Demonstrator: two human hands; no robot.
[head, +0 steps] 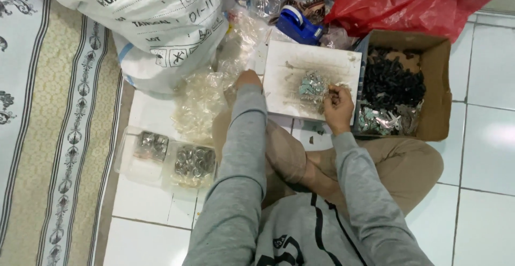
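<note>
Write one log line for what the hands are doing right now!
left hand: on clear plastic bags | right hand: picking at small metal pieces | white board: on floor

Both grey-sleeved arms reach forward, left hand palm-down, right hand with fingers pinched.

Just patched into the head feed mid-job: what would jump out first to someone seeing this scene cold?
The red plastic bag at top right draws the eye first, above a cardboard box of dark and silvery small parts. At centre, the right hand picks at a little pile of metal pieces on a smudged white board, while the left hand reaches into crumpled clear plastic bags. A big white printed sack fills the top left.
</note>
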